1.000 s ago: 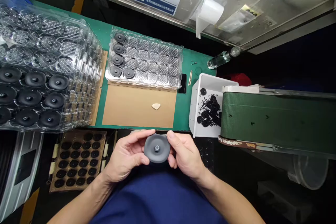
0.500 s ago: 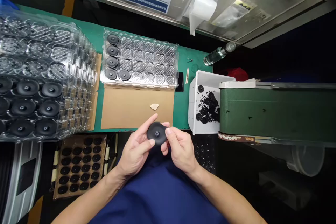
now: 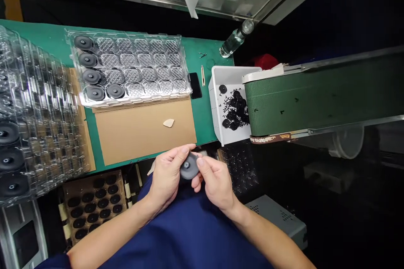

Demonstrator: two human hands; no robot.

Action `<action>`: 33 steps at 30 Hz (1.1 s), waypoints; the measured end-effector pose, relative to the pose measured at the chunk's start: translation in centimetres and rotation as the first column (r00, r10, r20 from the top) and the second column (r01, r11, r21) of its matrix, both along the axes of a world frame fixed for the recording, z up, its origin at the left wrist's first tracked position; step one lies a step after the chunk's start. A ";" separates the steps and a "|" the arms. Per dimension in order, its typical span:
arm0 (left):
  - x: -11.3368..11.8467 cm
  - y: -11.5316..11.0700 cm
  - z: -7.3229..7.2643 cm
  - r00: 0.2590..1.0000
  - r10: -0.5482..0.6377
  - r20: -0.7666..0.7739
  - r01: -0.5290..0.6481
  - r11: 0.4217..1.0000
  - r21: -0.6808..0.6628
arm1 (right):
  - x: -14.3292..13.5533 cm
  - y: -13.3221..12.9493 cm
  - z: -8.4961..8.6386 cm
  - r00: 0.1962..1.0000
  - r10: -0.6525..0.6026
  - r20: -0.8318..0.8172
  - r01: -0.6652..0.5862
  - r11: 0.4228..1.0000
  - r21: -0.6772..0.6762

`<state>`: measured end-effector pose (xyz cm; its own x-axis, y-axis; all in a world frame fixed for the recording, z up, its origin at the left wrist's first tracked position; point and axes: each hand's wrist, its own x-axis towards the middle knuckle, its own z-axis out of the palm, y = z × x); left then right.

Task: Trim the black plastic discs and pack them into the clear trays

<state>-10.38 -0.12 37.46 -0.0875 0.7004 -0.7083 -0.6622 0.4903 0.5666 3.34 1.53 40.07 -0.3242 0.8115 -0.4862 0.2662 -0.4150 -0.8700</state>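
A round black plastic disc [image 3: 190,167] with a small raised hub is held up in front of my body, just off the table's near edge. My left hand [image 3: 167,172] grips its left rim, thumb and fingers closed on it. On the right rim, my right hand [image 3: 216,178] pinches it between thumb and curled fingers. Beyond, a clear plastic tray [image 3: 135,61] has similar discs in its left column and one more in its nearest row. A small off-white wedge-shaped piece [image 3: 168,123] lies on the cardboard sheet [image 3: 139,134].
A white bin [image 3: 216,109] holding discs and small black bits stands right, beside a green conveyor belt [image 3: 328,96]. Stacked clear trays [image 3: 53,113] rise at left. A phone [image 3: 195,85], tweezers [image 3: 203,75] and a bottle [image 3: 235,40] are behind. Another disc-filled tray [image 3: 94,201] sits below.
The view has swung to the right, so the table's things appear shifted left. My left hand's thumb and fingers have moved up the disc's rim; both hands still hold it.
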 end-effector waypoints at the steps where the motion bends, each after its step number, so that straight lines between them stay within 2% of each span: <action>1: 0.4 0.1 0.1 0.999 -0.006 0.043 0.006 1.000 -0.004 | 0.7 0.2 -0.1 1.000 -0.026 -0.013 0.026 0.999 -0.021; 4: 1.5 0.2 0.5 0.990 -0.020 0.142 0.019 1.000 0.011 | 3.0 0.8 -0.4 0.992 -0.091 -0.093 0.083 0.993 -0.089; 7: 3.2 0.2 0.6 0.981 -0.074 0.178 0.064 0.996 0.063 | 5.7 1.3 -0.9 0.983 -0.116 -0.145 0.102 0.990 -0.099; 11: 6.8 0.3 -0.5 0.979 -0.198 0.045 0.192 0.975 0.111 | 10.1 2.1 -2.6 0.985 -0.118 -0.125 0.108 0.991 -0.084; 14: 10.3 0.9 -1.7 0.966 -0.242 -0.088 0.245 0.969 0.034 | 13.8 2.8 -4.4 0.985 -0.125 -0.117 0.119 0.991 -0.062; 17: 14.1 2.2 -2.8 0.936 -0.312 -0.165 0.306 0.950 -0.064 | 17.7 3.3 -6.8 0.993 -0.092 -0.075 0.096 0.994 0.050; 19: 16.6 3.4 -3.6 0.896 -0.394 -0.204 0.374 0.918 -0.130 | 20.6 3.3 -9.0 0.996 -0.087 0.018 0.084 0.989 0.125; 21: 19.1 4.8 -4.8 0.846 -0.466 -0.257 0.426 0.883 -0.199 | 23.8 3.0 -12.0 0.983 -0.143 0.120 0.126 0.983 0.134; 24: 22.3 7.2 -7.5 0.773 -0.519 -0.366 0.426 0.851 -0.307 | 29.6 1.7 -17.4 0.917 -0.283 0.281 0.279 0.959 0.053; 27: 24.5 9.8 -10.3 0.681 -0.543 -0.491 0.352 0.831 -0.431 | 36.7 -1.2 -22.6 0.798 -0.336 0.501 0.424 0.903 -0.070; 30: 25.9 12.3 -12.4 0.581 -0.573 -0.578 0.294 0.810 -0.508 | 44.5 -5.3 -26.6 0.672 -0.278 0.686 0.542 0.816 -0.201; 33: 26.8 14.3 -13.8 0.478 -0.606 -0.635 0.254 0.788 -0.561 | 51.9 -9.7 -29.6 0.583 -0.158 0.797 0.614 0.728 -0.304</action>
<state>16.42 14.13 23.67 -0.4596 0.5293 -0.7131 0.2844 0.8484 0.4464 55.28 -8.19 10.44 0.5683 0.3179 -0.7589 0.3632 -0.9246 -0.1154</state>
